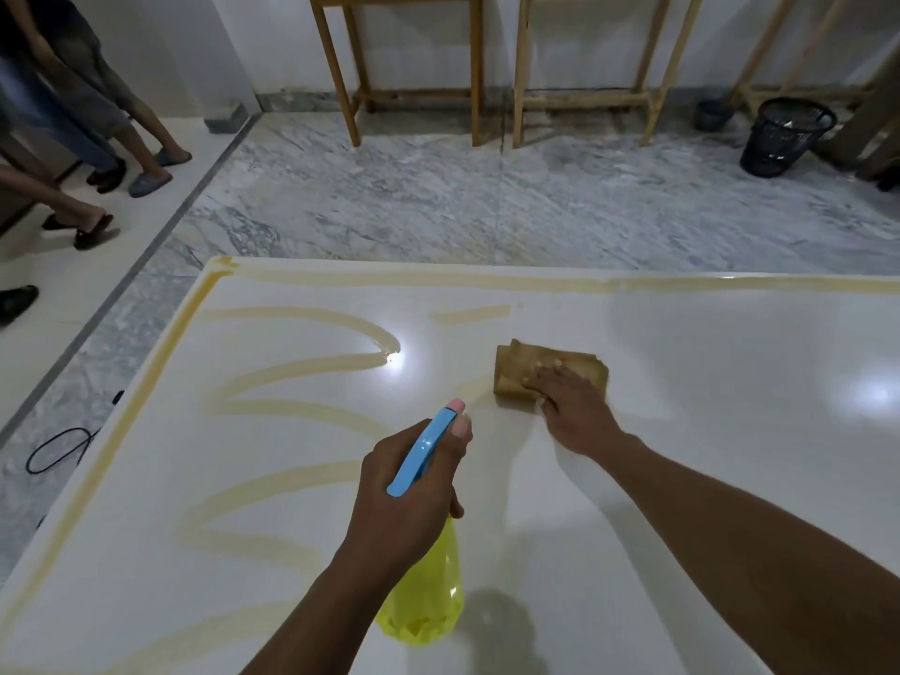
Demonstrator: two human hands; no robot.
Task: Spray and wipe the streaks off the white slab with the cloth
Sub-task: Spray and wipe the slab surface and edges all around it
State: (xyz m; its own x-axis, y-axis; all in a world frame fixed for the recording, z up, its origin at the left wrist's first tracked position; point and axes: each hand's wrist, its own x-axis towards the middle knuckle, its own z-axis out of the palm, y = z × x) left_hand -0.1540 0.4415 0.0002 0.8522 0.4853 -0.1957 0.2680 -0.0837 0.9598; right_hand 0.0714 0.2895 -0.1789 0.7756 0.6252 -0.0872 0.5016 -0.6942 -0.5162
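Observation:
A large glossy white slab (682, 431) fills the lower part of the view. Yellowish streaks (292, 372) zigzag over its left half and run along its far and left edges. My left hand (409, 494) grips a spray bottle (423, 606) with a yellow body, a blue trigger head and a pink nozzle, held above the slab and pointing away from me. My right hand (570, 411) presses flat on a folded brown cloth (516, 367) lying on the slab near its middle, beside a faint streak.
Grey marble floor (487, 202) lies beyond the slab. Wooden stands (414, 95) line the far wall, with a black mesh bin (784, 138) at the right. People's legs and sandals (97, 177) stand at the far left. A black cable (58, 450) lies on the floor left of the slab.

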